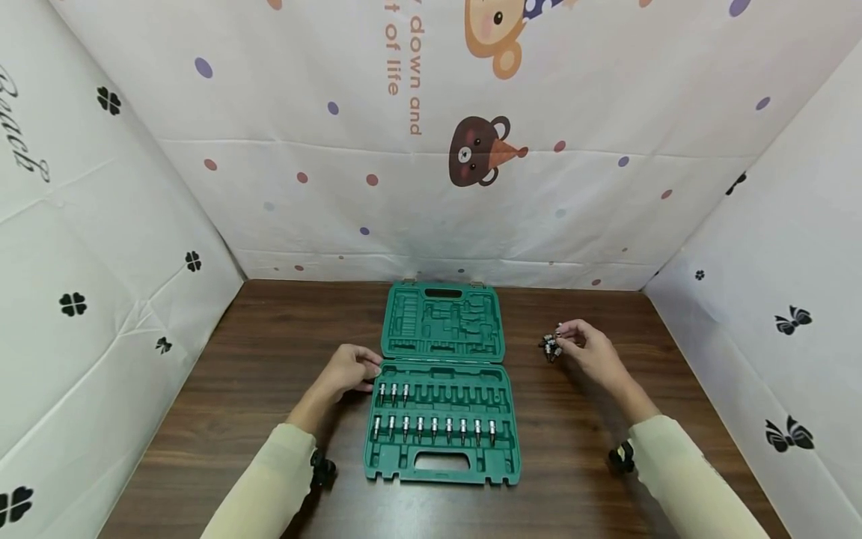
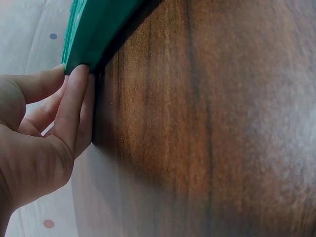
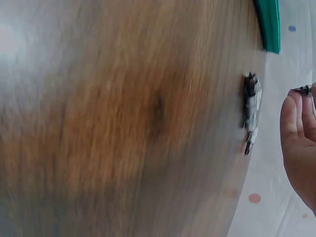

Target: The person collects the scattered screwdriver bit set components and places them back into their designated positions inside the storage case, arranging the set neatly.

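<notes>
A green plastic socket case [image 1: 441, 474] lies open on the table, its lid folded back. Three silver bit sockets [image 1: 393, 394] fill the left end of its upper row, and several more [image 1: 434, 430] stand along the lower row. My left hand [image 1: 346, 368] pinches the case's left edge near the hinge, thumb on top and fingertips against the side [image 2: 79, 79]. To the right of the case, my right hand [image 1: 592, 352] holds one bit socket [image 3: 305, 90] between thumb and fingers, its dark tip pointing outward. Near it on the table is a small heap of bit sockets [image 1: 550, 349].
The brown wooden table [image 1: 283, 322] meets a printed white cloth wall [image 1: 323, 217] behind the case. Similar cloth walls rise at the left and right. The lid [image 1: 442, 346] reaches nearly to the back edge.
</notes>
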